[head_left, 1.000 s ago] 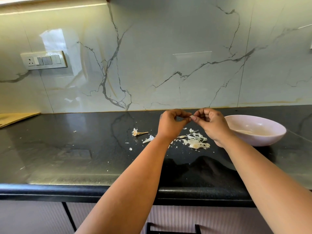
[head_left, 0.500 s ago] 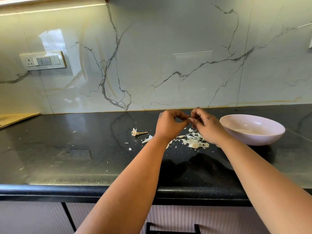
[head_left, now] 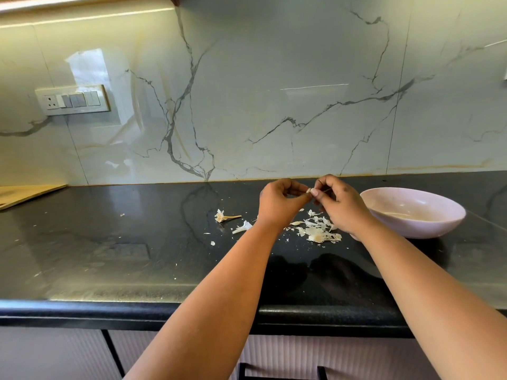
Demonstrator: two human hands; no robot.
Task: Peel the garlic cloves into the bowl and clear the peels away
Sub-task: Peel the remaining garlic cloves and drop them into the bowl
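The peeling step is in hand: the left hand (head_left: 279, 202) pinches a garlic clove (head_left: 308, 190) at its fingertips above the countertop (head_left: 109, 242), and the right hand (head_left: 338, 201), fingers curled, pinches at the clove's exposed tip to strip the skin. The bowl (head_left: 417, 215) stands just to the right of the hands (its contents cannot be made out), and the peels (head_left: 318, 231) lie beneath them. By judgement, the next move calls for pulling the skin free, then carrying the clove right to the bowl.
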